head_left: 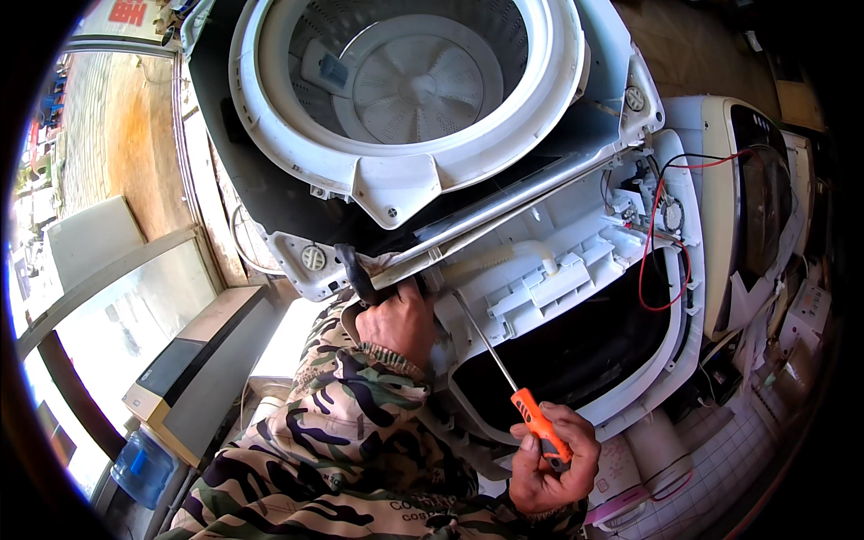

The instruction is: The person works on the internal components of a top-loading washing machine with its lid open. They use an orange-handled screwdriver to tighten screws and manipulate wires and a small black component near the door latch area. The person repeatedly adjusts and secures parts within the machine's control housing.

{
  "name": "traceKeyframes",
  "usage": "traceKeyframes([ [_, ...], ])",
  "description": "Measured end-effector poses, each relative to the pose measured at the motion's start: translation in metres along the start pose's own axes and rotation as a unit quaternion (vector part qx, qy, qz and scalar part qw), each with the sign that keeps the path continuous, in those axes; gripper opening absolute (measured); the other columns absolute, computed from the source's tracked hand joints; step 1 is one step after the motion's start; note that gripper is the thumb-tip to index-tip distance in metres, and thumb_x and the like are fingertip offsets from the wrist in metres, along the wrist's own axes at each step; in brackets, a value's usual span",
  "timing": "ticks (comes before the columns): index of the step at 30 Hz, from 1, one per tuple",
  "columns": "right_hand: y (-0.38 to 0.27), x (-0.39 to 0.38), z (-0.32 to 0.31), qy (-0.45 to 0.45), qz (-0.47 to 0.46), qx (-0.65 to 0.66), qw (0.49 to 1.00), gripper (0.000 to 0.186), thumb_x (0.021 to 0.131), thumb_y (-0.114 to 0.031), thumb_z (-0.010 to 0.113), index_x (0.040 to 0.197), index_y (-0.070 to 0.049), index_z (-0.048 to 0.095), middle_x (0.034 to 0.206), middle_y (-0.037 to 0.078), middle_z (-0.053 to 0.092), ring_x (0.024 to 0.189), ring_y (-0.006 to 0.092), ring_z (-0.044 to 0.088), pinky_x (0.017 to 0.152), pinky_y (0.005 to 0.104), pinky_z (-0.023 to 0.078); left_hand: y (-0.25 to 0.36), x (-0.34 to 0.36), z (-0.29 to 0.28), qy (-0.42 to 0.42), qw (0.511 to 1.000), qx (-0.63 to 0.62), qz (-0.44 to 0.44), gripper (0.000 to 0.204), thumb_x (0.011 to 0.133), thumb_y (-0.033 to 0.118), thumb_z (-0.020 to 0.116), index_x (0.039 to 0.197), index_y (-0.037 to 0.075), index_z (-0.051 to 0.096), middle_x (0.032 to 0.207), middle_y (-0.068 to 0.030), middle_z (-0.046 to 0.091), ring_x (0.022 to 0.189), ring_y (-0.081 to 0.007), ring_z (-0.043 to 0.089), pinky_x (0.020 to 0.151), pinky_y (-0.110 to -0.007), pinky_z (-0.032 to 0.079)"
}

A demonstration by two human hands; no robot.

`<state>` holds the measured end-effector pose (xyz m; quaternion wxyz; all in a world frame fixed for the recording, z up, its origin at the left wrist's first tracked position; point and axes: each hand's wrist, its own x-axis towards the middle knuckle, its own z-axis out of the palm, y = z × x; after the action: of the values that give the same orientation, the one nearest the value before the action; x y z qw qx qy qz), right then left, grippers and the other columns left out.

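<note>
Two hands: right [551, 454] grips one orange screwdriver [538, 421] (shaft up), left [396, 319] clamps the washer's panel edge [486, 220].

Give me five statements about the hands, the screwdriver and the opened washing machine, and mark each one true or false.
1. The right hand holds an orange-handled screwdriver. True.
2. The screwdriver's shaft points down toward the floor. False: it runs up and to the left, toward the white plastic top panel of the washing machine.
3. The left hand is pressed against the machine's front edge, beside a black hose. True.
4. The drum is full of laundry. False: it is empty, with its ribbed base plate in plain sight.
5. Red and black wires loop over the raised top panel on the right. True.
</note>
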<state>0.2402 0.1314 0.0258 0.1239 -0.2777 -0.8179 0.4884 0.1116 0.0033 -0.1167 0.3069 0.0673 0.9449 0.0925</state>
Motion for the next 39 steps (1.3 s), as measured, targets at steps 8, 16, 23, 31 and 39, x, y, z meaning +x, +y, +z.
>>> traceKeyframes([
  [8, 0.01, -0.002, 0.001, -0.009, -0.002, -0.01, 1.0, 0.033, 0.086, 0.002, 0.067, 0.115, 0.006, 0.053, 0.106, 0.024, 0.065, 0.075, 0.0235, 0.071, 0.065, 0.0304, 0.062, -0.001, 0.003, -0.003, 0.001, 1.0, 0.028, 0.009, 0.059, 0.087, 0.038, 0.072, 0.134, 0.005, 0.057, 0.07, -0.0194, 0.069, 0.065, -0.0407, 0.069, 0.063, -0.051, 0.055],
  [16, 0.011, -0.003, 0.007, -0.031, 0.001, -0.008, 0.999, 0.036, 0.085, 0.002, 0.071, 0.116, 0.005, 0.053, 0.107, 0.023, 0.066, 0.084, 0.0269, 0.072, 0.071, 0.0324, 0.063, -0.001, 0.003, -0.004, -0.003, 0.999, 0.029, 0.019, 0.061, 0.089, 0.036, 0.07, 0.14, 0.006, 0.052, 0.082, -0.0216, 0.072, 0.069, -0.0415, 0.07, 0.065, -0.052, 0.056],
  [23, 0.011, -0.006, 0.01, -0.042, -0.01, -0.036, 0.998, 0.039, 0.085, 0.0, 0.073, 0.117, 0.005, 0.053, 0.107, 0.023, 0.067, 0.09, 0.0304, 0.072, 0.076, 0.0346, 0.062, -0.001, 0.004, -0.007, -0.028, 0.999, 0.013, 0.008, 0.061, 0.09, 0.032, 0.069, 0.141, 0.007, 0.049, 0.087, -0.0224, 0.072, 0.073, -0.0428, 0.07, 0.068, -0.052, 0.057],
  [31, 0.017, -0.006, 0.016, -0.029, -0.063, -0.051, 0.996, 0.033, 0.085, 0.004, 0.066, 0.115, 0.009, 0.052, 0.111, 0.025, 0.064, 0.077, 0.0234, 0.071, 0.065, 0.0293, 0.063, -0.005, 0.003, -0.001, -0.007, 1.0, -0.009, 0.017, 0.061, 0.089, 0.032, 0.069, 0.141, 0.009, 0.049, 0.089, -0.0234, 0.072, 0.075, -0.0431, 0.07, 0.069, -0.052, 0.057],
  [39, 0.015, -0.004, 0.02, -0.033, -0.066, -0.061, 0.995, 0.034, 0.085, 0.005, 0.066, 0.116, 0.008, 0.052, 0.112, 0.024, 0.064, 0.077, 0.0227, 0.07, 0.066, 0.0295, 0.063, -0.001, 0.005, -0.004, -0.004, 1.0, -0.001, -0.004, 0.056, 0.087, 0.036, 0.071, 0.135, 0.011, 0.057, 0.085, -0.0206, 0.072, 0.073, -0.0408, 0.071, 0.069, -0.051, 0.058],
])
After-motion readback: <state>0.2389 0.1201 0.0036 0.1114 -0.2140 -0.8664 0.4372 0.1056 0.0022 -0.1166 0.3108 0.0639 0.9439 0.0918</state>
